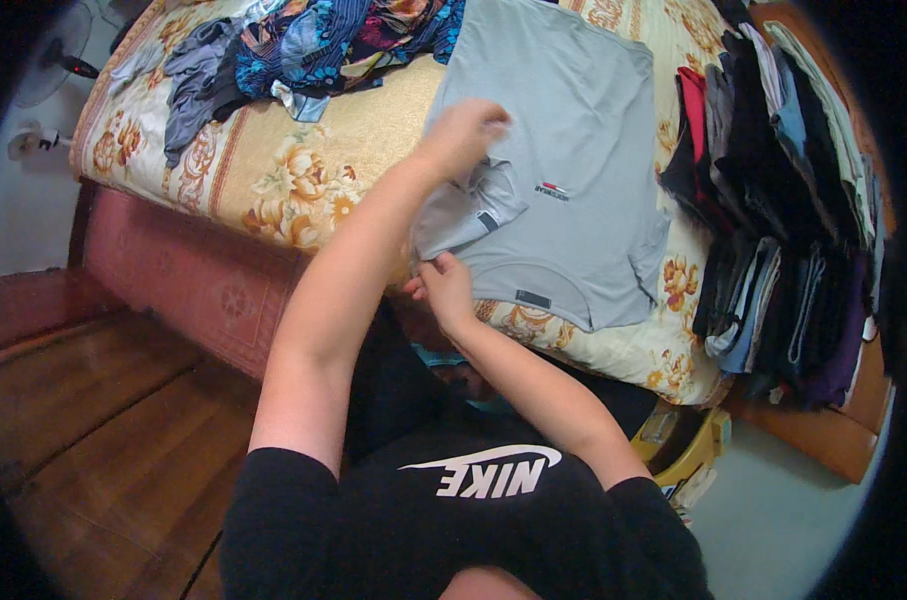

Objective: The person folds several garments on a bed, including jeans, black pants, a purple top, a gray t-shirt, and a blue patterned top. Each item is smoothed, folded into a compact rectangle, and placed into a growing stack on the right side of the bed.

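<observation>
A grey T-shirt (573, 127) lies spread on the bed, its collar towards me and a small red-and-white mark with lettering on it. Over its left edge is a bunched, lighter grey garment (461, 217) with a dark label. My right hand (446, 291) pinches this garment's near edge between thumb and fingers. Farther up, my left hand (472, 131) is blurred above the T-shirt and the bunched cloth, its fingers curled; whether it grips any cloth cannot be told. My left forearm covers part of the lighter garment's left side.
A pile of crumpled patterned clothes (311, 52) lies at the bed's far left on a floral bedspread (296, 180). Folded clothes (768, 150) stand in rows on a wooden surface (858, 435) at right. A yellow container (682, 442) is below the bed's right corner; fans stand at far left.
</observation>
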The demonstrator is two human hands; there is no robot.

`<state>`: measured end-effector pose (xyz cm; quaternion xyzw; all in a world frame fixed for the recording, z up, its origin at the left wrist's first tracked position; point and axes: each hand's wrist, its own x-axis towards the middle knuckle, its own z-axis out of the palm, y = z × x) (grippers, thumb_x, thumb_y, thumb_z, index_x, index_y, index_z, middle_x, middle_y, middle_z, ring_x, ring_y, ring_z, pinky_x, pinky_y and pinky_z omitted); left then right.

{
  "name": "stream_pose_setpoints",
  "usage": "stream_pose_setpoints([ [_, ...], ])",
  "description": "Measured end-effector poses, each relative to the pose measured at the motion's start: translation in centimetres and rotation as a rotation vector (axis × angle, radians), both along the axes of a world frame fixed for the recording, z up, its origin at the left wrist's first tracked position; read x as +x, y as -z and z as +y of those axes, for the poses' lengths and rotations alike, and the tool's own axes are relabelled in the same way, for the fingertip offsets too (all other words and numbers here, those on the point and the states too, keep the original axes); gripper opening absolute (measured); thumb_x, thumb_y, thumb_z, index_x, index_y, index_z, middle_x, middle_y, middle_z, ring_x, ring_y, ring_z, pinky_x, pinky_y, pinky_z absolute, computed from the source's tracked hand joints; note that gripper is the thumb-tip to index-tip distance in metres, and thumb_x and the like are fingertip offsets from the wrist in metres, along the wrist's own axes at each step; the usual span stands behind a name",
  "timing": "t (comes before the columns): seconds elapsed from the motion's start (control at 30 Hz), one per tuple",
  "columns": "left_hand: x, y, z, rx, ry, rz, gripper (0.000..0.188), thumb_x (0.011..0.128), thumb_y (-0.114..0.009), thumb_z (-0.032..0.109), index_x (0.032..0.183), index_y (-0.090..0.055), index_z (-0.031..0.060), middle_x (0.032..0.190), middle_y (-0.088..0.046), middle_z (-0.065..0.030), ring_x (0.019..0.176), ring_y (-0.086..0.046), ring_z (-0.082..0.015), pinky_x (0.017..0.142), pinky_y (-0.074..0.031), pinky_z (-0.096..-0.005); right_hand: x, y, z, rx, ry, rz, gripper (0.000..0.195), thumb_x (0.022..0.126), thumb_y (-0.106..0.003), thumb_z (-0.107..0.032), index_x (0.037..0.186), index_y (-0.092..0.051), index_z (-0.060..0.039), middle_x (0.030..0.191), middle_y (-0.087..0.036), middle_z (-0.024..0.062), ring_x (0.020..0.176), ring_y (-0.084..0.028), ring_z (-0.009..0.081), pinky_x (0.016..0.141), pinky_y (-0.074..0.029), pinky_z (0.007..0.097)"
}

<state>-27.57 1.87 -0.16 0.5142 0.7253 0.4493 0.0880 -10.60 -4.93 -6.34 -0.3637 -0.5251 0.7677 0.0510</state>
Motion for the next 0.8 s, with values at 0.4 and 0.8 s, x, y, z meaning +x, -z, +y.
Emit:
stream_pose_setpoints([
  [0.4,-5.9,4.9,-3.4,-0.365,0.075,0.016,0.023,0.073,-0.065,0.021,0.09,-0.06,0.0059,0.083,-0.06,-0.0098,0.082,-0.058,-0.0251,0.073,-0.043,-0.0329,0.9,-1.8,0.5,-0.167,-0.112,-0.115,0.028,0.088,-0.05,-0.023,0.083,-0.057,0.0042,0.072,-0.06,0.0103,0.057,-0.059,0.0157,0.049,-0.046,0.0268],
  [0.8,-6.7,4.4,-1.6,-0.447,0.035,-0.012,0.028,0.078,-0.061,0.034,0.089,-0.059,0.0087,0.075,-0.062,-0.0108,0.073,-0.059,-0.0267,0.064,-0.044,-0.0348,-0.9,-1.7,12.1,1.32,-0.072,-0.36,0.019,0.073,-0.066,-0.022,0.077,-0.059,-0.0051,0.093,-0.049,0.014,0.092,-0.047,0.0308,0.079,-0.038,0.0408],
])
